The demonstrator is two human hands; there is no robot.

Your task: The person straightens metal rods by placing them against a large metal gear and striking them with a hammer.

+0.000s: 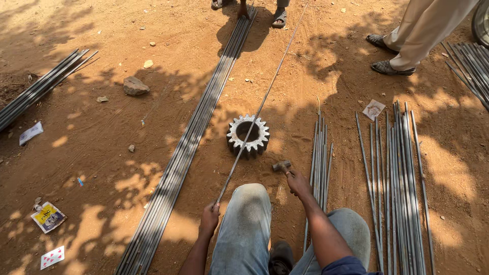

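My left hand (209,220) grips the near end of a long thin steel rod (265,97). The rod runs away from me and lies across the top of a toothed steel gear (248,135) resting on the red dirt. My right hand (298,183) holds a small hammer (281,165) by its handle, its head just to the right of the gear and low over the ground. My knees in light jeans (247,224) show between my arms. At the far end, another person's hand (243,10) touches a bundle near the rod.
A long bundle of rods (188,147) lies left of the gear. Short cut rods lie to the right (319,153) and further right (400,173). More rods lie at far left (41,86) and top right (471,66). A stone (135,86), paper scraps, and two people's sandalled feet (389,66) are about.
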